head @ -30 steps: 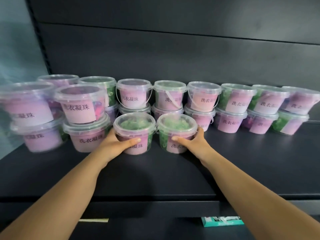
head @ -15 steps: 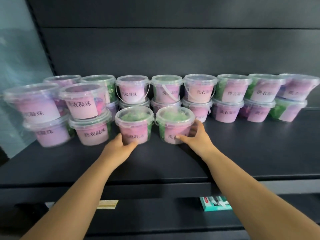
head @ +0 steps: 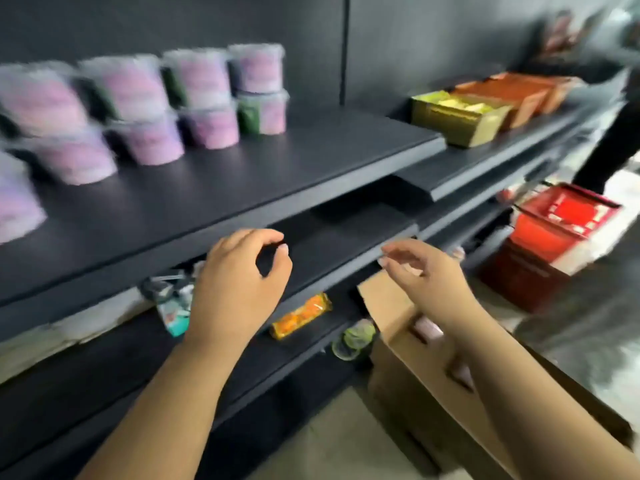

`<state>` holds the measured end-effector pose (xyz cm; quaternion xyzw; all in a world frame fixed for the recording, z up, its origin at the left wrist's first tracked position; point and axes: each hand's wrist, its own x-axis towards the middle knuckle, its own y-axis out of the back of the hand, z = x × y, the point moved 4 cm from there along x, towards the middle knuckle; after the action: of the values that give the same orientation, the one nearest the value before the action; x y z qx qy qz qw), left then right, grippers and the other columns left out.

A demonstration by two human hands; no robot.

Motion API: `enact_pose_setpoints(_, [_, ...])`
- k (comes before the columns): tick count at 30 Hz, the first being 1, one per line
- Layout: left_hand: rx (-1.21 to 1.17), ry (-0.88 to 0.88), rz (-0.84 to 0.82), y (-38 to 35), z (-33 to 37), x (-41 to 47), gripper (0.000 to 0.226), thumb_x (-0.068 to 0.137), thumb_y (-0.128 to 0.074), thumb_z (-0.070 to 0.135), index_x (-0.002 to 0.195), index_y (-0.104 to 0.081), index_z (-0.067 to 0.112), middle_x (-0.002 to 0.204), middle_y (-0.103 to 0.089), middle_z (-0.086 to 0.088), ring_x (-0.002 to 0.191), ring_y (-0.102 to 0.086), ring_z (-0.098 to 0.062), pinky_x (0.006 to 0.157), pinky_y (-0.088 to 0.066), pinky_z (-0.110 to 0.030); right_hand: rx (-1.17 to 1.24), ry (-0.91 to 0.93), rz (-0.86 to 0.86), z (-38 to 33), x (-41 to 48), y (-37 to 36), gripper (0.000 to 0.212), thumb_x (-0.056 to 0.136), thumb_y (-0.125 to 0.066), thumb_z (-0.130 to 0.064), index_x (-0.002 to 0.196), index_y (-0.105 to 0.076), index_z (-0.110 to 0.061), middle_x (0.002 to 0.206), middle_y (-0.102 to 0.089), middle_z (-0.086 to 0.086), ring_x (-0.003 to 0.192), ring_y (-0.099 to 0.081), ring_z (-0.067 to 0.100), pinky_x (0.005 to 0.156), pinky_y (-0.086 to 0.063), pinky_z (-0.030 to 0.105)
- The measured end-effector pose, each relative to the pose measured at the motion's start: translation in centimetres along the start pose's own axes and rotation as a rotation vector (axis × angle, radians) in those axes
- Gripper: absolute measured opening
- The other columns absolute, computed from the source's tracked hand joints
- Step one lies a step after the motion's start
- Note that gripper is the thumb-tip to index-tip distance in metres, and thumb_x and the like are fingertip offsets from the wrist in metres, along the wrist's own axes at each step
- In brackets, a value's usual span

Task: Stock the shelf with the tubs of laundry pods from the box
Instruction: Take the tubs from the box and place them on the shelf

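Note:
Stacked tubs of laundry pods (head: 207,102), clear with pink labels, stand blurred along the back left of the dark shelf (head: 263,174). My left hand (head: 239,289) hovers in front of the lower shelves, fingers loosely curled, holding nothing. My right hand (head: 426,278) hangs above the brown cardboard box (head: 433,386) at the lower right, fingers relaxed and empty. Pink tubs (head: 426,329) show inside the box through its open top, partly hidden by my right arm.
Lower shelves hold an orange packet (head: 301,315), a teal carton (head: 173,306) and a green-lidded item (head: 355,339). Yellow and orange trays (head: 460,119) sit on the neighbouring shelf to the right. A red basket (head: 557,223) stands on the floor beside a person's dark leg (head: 609,147).
Both hands have let go of the two front tubs and pulled back off the shelf. The view has swung right and down, bringing the cardboard box and the red basket into sight.

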<state>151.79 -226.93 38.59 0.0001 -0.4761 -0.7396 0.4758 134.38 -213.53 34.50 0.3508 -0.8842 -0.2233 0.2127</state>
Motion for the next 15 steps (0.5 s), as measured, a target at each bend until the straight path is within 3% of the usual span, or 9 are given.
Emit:
enact_pose_setpoints(3, [-0.044,-0.132,-0.159,-7.3,5.6,-1.5,0.04,0.08,-0.041,0.038,0.096,-0.068,0.013,0.099,-0.068,-0.001,0.095,-0.061,-0.025,0.081,-0.043,-0.031,-0.043,-0.218,0.075,7.4,-4.1,7.0,0.01,0.086,-0.063,-0.021,0.095,-0.066,-0.024,0.087,-0.066,-0.008,0.082,-0.058,0.002,0.078,-0.041,0.013])
enact_pose_setpoints(6, [-0.073,-0.208,-0.37,-14.6,9.3,-3.3,0.041,0.079,-0.041,0.04,0.097,-0.069,0.015,0.098,-0.068,0.0,0.093,-0.061,-0.023,0.075,-0.042,-0.028,-0.003,-0.402,0.207,13.8,-7.8,11.9,0.009,0.085,-0.064,-0.015,0.087,-0.064,-0.024,0.08,-0.064,-0.011,0.07,-0.058,-0.008,0.068,-0.041,0.006])
enact_pose_setpoints(9, [-0.046,-0.29,-0.588,-22.0,11.7,-4.7,0.033,0.083,-0.047,0.034,0.099,-0.068,0.014,0.098,-0.067,-0.002,0.094,-0.06,-0.024,0.072,-0.04,-0.027,0.034,-0.597,0.311,20.2,-10.5,14.7,0.008,0.085,-0.066,-0.015,0.089,-0.064,-0.022,0.088,-0.065,-0.003,0.08,-0.06,0.004,0.068,-0.042,0.006])
enact_pose_setpoints(12, [0.018,-0.288,-0.765,-29.0,12.2,-5.1,0.022,0.09,-0.051,0.029,0.101,-0.065,0.016,0.103,-0.064,0.0,0.097,-0.056,-0.022,0.07,-0.037,-0.025,0.056,-0.765,0.338,25.7,-12.0,15.4,0.009,0.085,-0.065,-0.018,0.094,-0.063,-0.02,0.091,-0.064,-0.002,0.086,-0.06,0.011,0.063,-0.042,0.007])
enact_pose_setpoints(15, [0.039,-0.213,-0.938,-36.4,11.3,-4.6,0.02,0.088,-0.053,0.027,0.096,-0.066,0.013,0.101,-0.065,-0.006,0.094,-0.058,-0.025,0.074,-0.044,-0.029,0.065,-0.914,0.325,30.6,-11.6,15.6,0.016,0.086,-0.064,-0.022,0.101,-0.063,-0.016,0.097,-0.064,0.0,0.091,-0.059,0.014,0.069,-0.043,0.015])
